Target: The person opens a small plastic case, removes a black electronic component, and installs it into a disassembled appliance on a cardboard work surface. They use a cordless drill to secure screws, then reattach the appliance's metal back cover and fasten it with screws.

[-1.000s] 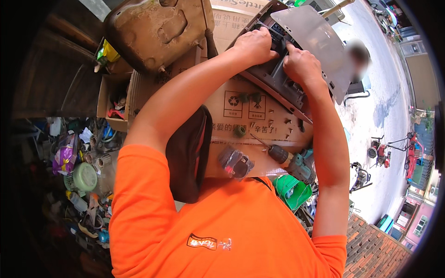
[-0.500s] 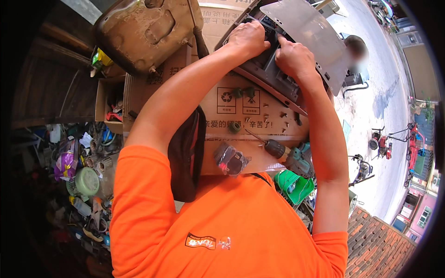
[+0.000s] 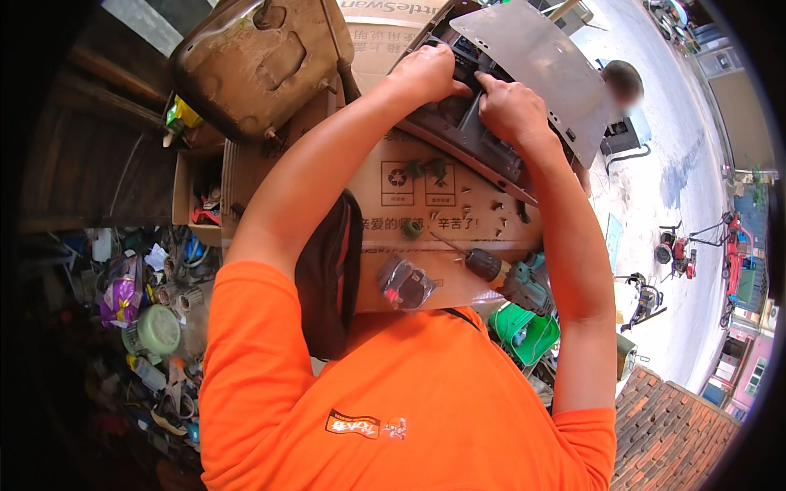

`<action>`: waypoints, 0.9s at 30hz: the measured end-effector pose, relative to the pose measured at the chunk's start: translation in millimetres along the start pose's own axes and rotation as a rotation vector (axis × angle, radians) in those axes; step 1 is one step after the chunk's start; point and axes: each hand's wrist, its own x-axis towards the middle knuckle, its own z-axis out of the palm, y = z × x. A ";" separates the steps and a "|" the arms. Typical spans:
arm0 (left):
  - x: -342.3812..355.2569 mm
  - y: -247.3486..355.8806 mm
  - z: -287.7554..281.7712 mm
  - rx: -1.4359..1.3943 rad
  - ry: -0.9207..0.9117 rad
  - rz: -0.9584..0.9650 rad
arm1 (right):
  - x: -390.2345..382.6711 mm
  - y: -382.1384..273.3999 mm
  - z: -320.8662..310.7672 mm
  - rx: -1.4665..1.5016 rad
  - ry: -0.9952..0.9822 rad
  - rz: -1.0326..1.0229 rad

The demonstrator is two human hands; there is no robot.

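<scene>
My left hand reaches into an opened metal appliance housing, its fingers curled over the inner parts. Beside it my right hand is mostly closed, the index finger pressing on the inside near my left thumb. Both sets of fingertips meet at dark inner parts, and what they grip is hidden. A bare sheet-metal plate leans over the far right of the housing. Nearer me a teal cordless drill lies with its bit pointing left. Several small screws are scattered on the cardboard.
A clear plastic packet with a dark item and small dark green round pieces lie on the cardboard. At left are a black bag, a stained metal panel and piled clutter. A green basket sits below the drill; a person is beyond.
Both hands have shifted very slightly within the housing and stay at the same inner parts. The whole view has moved a little; the drill and screws lie as before.
</scene>
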 end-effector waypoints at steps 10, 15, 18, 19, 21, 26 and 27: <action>33.3 -26.9 17.3 -0.216 0.459 0.094 | -32.9 4.3 -3.9 0.255 0.079 -0.028; 36.8 -23.4 18.1 -0.322 0.404 0.018 | -49.0 17.6 -8.7 0.314 0.180 0.010; 39.6 -19.9 20.1 -0.348 0.396 -0.024 | -49.3 32.5 -8.2 0.325 0.186 0.067; 41.9 -19.1 21.8 -0.350 0.413 -0.039 | -50.6 36.4 -6.7 0.341 0.201 0.049; 49.2 -18.5 26.8 -0.355 0.449 -0.071 | -54.4 38.2 -4.3 0.362 0.207 0.052; 55.6 -13.3 23.6 -0.398 0.323 -0.179 | -68.5 38.4 -5.0 0.427 0.181 0.076; 55.4 -11.0 22.4 -0.391 0.295 -0.182 | -73.9 39.0 -8.0 0.446 0.184 0.084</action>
